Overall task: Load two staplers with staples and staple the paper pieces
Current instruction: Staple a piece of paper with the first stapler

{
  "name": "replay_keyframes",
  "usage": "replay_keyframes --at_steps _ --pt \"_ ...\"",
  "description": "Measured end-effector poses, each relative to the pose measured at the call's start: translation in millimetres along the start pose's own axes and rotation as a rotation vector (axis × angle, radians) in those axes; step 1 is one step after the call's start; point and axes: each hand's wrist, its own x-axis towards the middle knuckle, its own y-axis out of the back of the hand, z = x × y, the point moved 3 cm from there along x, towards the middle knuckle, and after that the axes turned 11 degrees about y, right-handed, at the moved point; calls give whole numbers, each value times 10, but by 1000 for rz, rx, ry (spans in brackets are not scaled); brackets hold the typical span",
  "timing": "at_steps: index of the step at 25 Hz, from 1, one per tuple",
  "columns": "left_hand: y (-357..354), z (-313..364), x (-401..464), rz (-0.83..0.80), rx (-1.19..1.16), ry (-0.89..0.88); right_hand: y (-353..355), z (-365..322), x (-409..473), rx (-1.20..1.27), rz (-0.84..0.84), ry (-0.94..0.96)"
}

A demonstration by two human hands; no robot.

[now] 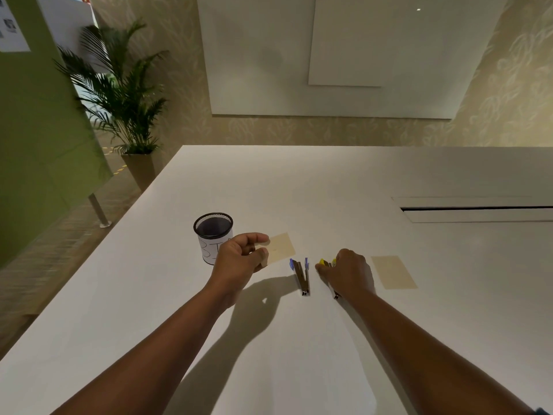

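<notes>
From the head view, the only writing close by is a handwritten mark on the white label round the black mesh cup (213,237), partly hidden behind the left hand (241,256) and not clear enough to read; printed sheets on the green partition (36,139) at far left are too small to make out. The left hand hovers above the white surface (299,187) with fingers curled and thumb near the forefinger, holding nothing that can be seen; just past it lies a tan paper piece (279,246). The blue stapler (300,276) lies hinged wide open between the hands, touched by neither. The right hand (348,272) is closed down over the yellow stapler (326,262), which lies on the surface; a second tan paper piece (393,271) lies just right of it. The surface's left edge runs diagonally beside the cup; a long slot (475,208) opens at far right; the far half is bare.
</notes>
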Motion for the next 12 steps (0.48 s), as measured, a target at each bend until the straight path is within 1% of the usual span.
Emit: replay_keyframes --at_steps 8,10,12 --pt "-39 51 31 -14 9 4 -16 22 129 -43 -53 -7" --pt "-57 99 -3 -19 -20 8 41 -13 116 -98 3 46" --pt "-81 197 -45 -34 -82 37 162 -139 115 -79 90 167"
